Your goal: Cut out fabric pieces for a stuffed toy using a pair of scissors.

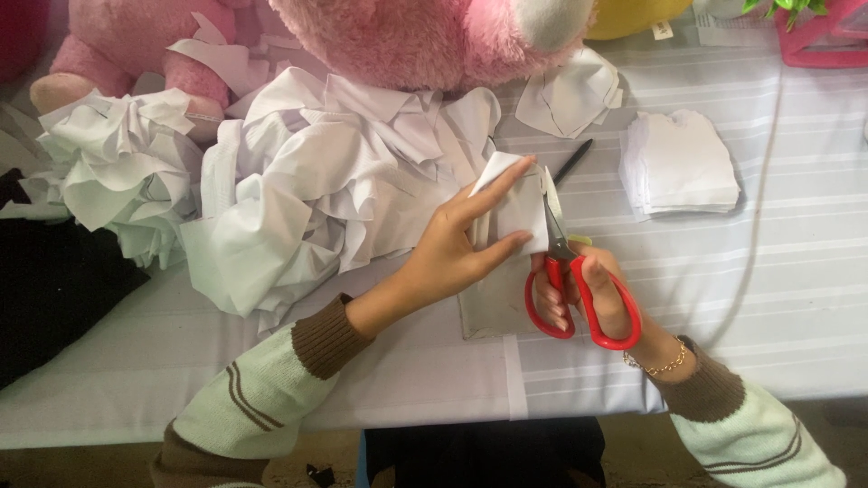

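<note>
Left hand (452, 248): fingers pinching white cloth piece (515, 212).
Right hand (592, 298): fingers closed through red scissors (570, 280), blades at 12 o'clock.

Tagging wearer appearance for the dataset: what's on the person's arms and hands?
Both arms wear a pale mint knit sweater with brown ribbed cuffs and thin brown stripes on the sleeves. The left hand is bare of jewellery. The right hand has a thin gold chain bracelet at the wrist.

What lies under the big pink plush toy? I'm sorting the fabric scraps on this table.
White fabric pieces are heaped under and against the pink plush toy, spreading over the striped tablecloth. Whatever sits beneath its body is covered.
</note>
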